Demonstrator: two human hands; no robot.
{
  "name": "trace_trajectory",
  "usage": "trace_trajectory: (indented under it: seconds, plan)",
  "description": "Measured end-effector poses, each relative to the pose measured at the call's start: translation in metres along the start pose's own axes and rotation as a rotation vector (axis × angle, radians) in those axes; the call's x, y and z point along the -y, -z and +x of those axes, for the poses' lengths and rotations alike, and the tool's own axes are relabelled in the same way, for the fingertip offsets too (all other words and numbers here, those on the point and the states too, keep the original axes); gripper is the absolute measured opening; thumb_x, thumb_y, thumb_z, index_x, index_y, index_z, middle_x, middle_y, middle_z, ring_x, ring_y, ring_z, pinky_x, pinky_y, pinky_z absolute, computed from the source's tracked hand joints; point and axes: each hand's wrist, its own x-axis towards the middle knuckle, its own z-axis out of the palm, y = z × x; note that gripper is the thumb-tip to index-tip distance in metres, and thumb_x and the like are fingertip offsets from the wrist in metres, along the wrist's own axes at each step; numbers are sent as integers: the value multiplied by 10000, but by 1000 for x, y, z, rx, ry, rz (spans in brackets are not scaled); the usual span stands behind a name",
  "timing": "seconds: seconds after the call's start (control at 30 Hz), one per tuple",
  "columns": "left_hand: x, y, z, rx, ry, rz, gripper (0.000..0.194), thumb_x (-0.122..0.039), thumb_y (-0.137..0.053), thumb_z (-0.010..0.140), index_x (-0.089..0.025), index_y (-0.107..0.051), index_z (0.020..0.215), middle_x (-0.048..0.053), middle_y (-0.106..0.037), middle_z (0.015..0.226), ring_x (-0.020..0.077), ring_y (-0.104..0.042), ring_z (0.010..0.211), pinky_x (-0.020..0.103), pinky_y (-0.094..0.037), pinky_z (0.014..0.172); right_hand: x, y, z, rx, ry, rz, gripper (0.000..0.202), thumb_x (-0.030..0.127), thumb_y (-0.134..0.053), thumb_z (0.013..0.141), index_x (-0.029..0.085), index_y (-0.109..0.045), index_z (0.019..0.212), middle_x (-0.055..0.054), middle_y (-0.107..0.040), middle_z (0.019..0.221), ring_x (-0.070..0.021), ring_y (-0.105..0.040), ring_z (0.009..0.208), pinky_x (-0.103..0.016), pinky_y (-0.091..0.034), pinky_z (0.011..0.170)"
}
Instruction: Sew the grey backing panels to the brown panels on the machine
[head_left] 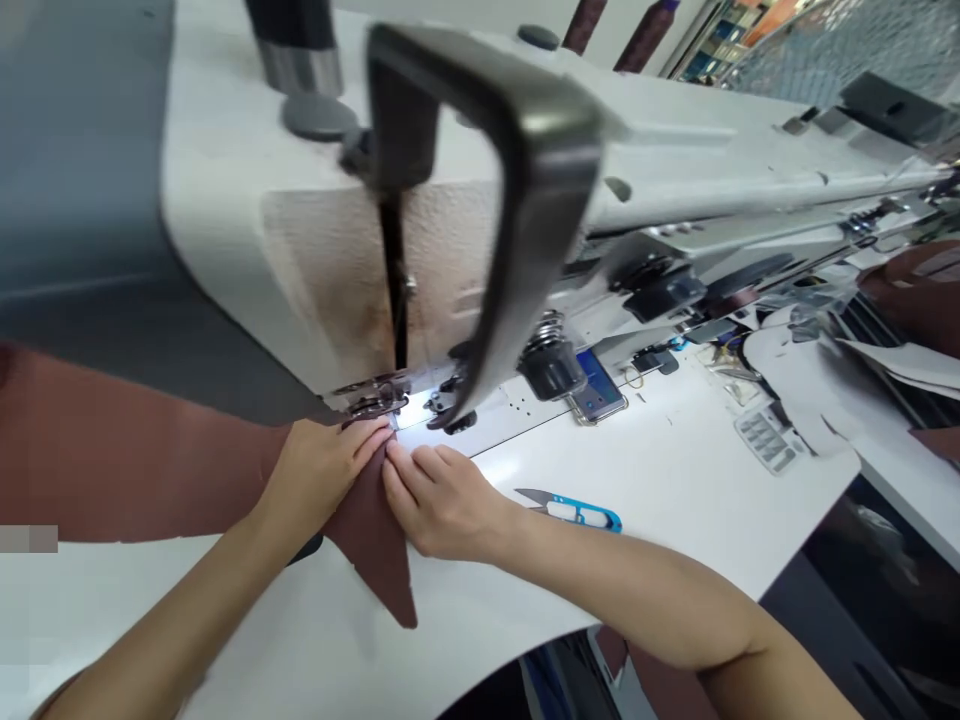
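A piece of reddish-brown fabric (375, 535) runs under the needle area of a white sewing machine (225, 150), its pointed end hanging toward me on the table. My left hand (319, 465) lies on the fabric with fingers stretched toward the presser foot (375, 400). Just right of it, my right hand (442, 500) has its fingers curled and pinches the fabric's right edge. Both sets of fingertips are close to the lit needle plate (416, 408). The needle itself is hidden behind the machine's parts.
Blue thread snips (574, 510) lie beside my right forearm. A phone (600, 385) rests on the white table (675, 480) by the machine bed. A thick dark metal guard (555, 150) stands out from the machine head. More brown fabric (135, 450) spreads to the left.
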Motion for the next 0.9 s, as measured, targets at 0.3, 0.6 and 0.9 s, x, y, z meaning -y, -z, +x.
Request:
trace_trajectory:
  seconds: [0.3,0.6,0.9]
  plan:
    - [-10,3,2,-99,-34,59,334,-271,-319,918,-196,-642,869,65,-618,726,210,-550,674,338,-387,622,-1,-2,-4,-21,-8,22,303,54,-369,858,-23,-598,1041,-267,-643,1036,-214,-526,699,-329,-390,510]
    - [-15,7,-3,-125,-82,65,322,-226,-320,934,-169,-637,947,105,-640,929,237,-578,863,373,-420,745,-3,-3,2,40,-105,79,300,61,-320,885,14,-583,1022,-258,-624,1082,-208,-510,699,-349,-429,566]
    - [-11,7,-7,-95,-164,117,371,-172,-271,929,-146,-633,1002,95,-670,919,228,-579,790,386,-422,706,-2,-4,5,54,-61,88,314,15,-299,877,-14,-577,1020,-292,-608,1087,-242,-559,789,-365,-448,594]
